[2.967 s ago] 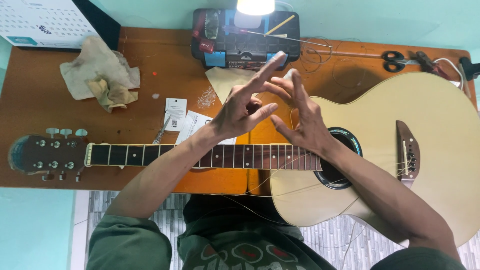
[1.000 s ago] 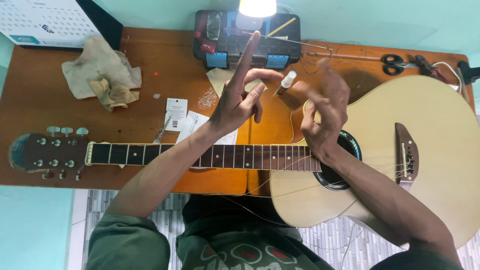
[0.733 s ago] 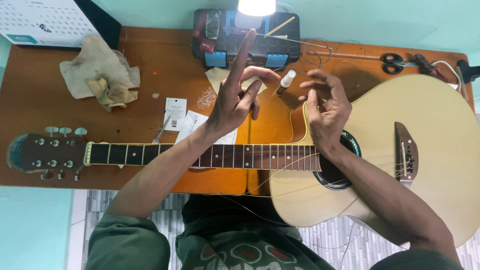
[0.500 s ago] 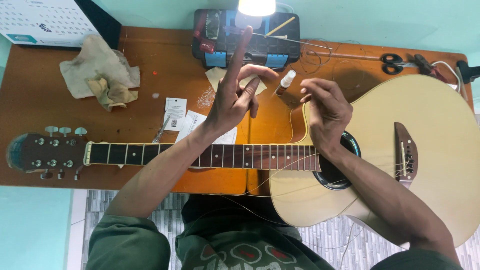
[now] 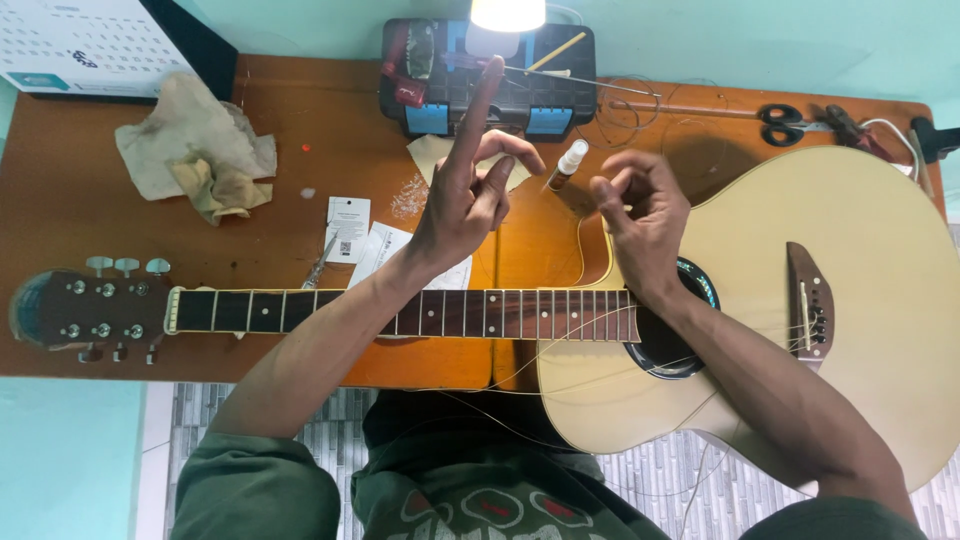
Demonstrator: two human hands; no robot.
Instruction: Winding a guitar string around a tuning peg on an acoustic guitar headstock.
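Note:
An acoustic guitar lies flat across the wooden table, its pale body (image 5: 860,300) to the right, its neck (image 5: 300,312) in the middle and its headstock (image 5: 80,310) to the left. Both my hands hover above it. My left hand (image 5: 465,205) is raised over the neck, index finger pointing straight up, the other fingers curled toward the thumb. My right hand (image 5: 640,215) is above the soundhole (image 5: 690,330) with its fingertips pinched together. Whether a thin string runs between the hands does not show. Loose strings (image 5: 600,365) trail from the bridge (image 5: 810,300) across the body.
A small bottle with a white cap (image 5: 565,165) lies between my hands. A black toolbox (image 5: 490,85) sits at the back under a lamp (image 5: 508,12). Scissors (image 5: 785,120), a crumpled cloth (image 5: 195,150), paper tags (image 5: 348,215) and a calendar (image 5: 80,45) are also on the table (image 5: 60,200).
My right hand has dropped and drawn away from the left one, its fingers curling into a pinch. My left hand stays raised with its index finger up.

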